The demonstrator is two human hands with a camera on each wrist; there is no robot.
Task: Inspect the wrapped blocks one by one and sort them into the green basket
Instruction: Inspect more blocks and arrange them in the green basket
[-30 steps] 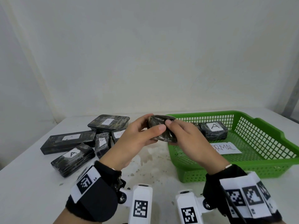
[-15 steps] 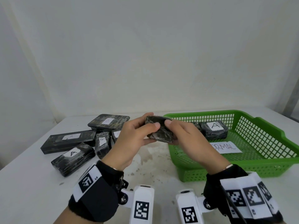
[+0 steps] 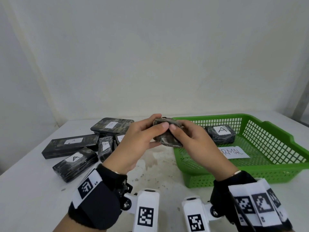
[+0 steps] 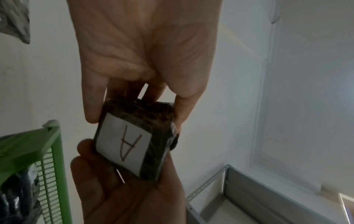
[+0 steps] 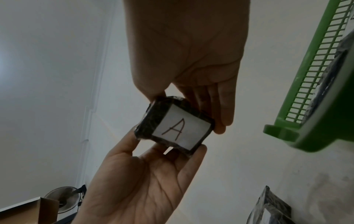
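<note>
Two hands are holding one small dark wrapped block [image 3: 168, 135] in the air above the white bench [image 3: 26, 190], just over the near left corner of the green basket [image 3: 274, 166]. The left hand [image 3: 138, 144] is gripping the block's left side, thumb on top, fingers underneath. The right hand [image 3: 194, 144] is gripping its right side the same way; the two thumbs are nearly touching. In the wrist views the block's underside is showing a white label [image 5: 182, 131] marked A. Inside the basket, at 1 o'clock from the hands, another block marked A [image 3: 220, 133] is lying behind a paper note [image 3: 234, 152]. At 9 o'clock, a cluster of wrapped blocks [image 3: 75, 162] is lying on the bench.
</note>
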